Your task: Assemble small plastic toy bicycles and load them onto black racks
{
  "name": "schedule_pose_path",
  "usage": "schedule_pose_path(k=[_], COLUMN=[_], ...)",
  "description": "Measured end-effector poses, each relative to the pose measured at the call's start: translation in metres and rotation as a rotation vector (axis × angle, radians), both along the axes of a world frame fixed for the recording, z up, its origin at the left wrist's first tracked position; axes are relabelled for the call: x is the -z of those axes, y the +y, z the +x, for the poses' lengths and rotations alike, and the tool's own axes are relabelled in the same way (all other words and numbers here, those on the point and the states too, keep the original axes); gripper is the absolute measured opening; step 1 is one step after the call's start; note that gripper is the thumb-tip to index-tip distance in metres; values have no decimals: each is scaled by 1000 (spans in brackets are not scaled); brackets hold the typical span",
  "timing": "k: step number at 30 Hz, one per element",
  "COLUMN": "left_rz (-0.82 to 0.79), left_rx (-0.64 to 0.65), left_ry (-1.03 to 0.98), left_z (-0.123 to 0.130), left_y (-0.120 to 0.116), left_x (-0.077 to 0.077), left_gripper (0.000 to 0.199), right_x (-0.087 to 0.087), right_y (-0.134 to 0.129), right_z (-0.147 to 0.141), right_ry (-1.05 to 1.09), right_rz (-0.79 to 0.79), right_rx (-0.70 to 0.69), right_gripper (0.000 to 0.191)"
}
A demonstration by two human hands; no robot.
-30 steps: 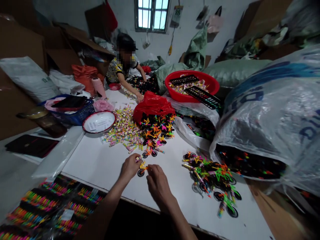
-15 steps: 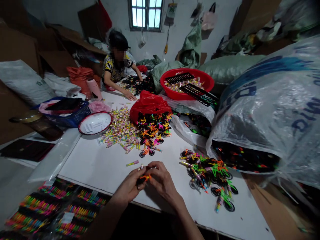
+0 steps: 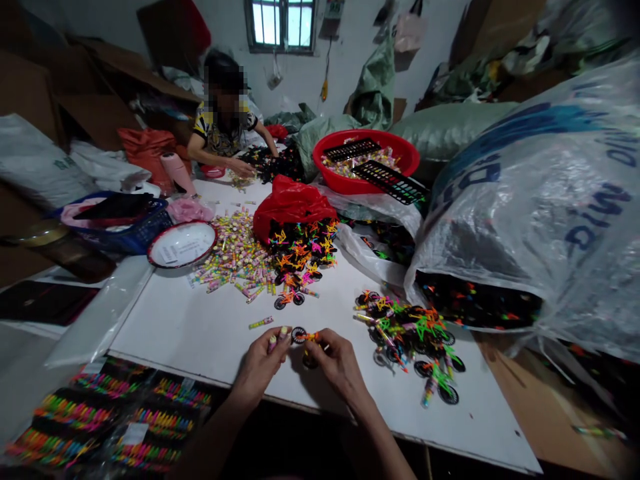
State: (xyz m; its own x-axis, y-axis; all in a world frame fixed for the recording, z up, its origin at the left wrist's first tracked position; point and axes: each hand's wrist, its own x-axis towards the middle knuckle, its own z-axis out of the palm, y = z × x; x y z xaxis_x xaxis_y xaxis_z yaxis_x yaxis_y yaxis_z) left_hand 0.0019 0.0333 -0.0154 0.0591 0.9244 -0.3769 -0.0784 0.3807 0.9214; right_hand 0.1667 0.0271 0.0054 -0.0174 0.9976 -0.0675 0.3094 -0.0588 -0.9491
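Toy bicycle (image 3: 306, 341) sits clamped in right hand (image 3: 339, 365), above white worktable (image 3: 175, 327). Left hand (image 3: 259, 368) grips wrapped candy stick (image 3: 272, 344) just beside the bicycle's wheel (image 3: 299, 335).

Toy bicycle (image 3: 306, 337): glossy moulded plastic frame, matt black wheels. Tabletop (image 3: 165, 333): smooth, matt white board. Large sack (image 3: 520, 200): thin, glossy, translucent plastic film, crinkled. Red bag (image 3: 289, 207): thin, glossy plastic film. Basin (image 3: 365, 135): smooth, glossy red plastic. Green sack (image 3: 450, 130): woven plastic, low sheen, slightly rough.
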Motion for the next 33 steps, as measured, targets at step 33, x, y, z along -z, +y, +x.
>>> schedule_pose_path(k=[33], left_rz=[41], left_rx=[42], left_ry=[22], left_z=[7], left_y=[-21], left_x=[7], left_gripper=[32], right_x=[7], right_y=[-8], right_z=[-12], right_ry=[131], right_rz=[-132], right_rx=[-27], right_gripper=[30])
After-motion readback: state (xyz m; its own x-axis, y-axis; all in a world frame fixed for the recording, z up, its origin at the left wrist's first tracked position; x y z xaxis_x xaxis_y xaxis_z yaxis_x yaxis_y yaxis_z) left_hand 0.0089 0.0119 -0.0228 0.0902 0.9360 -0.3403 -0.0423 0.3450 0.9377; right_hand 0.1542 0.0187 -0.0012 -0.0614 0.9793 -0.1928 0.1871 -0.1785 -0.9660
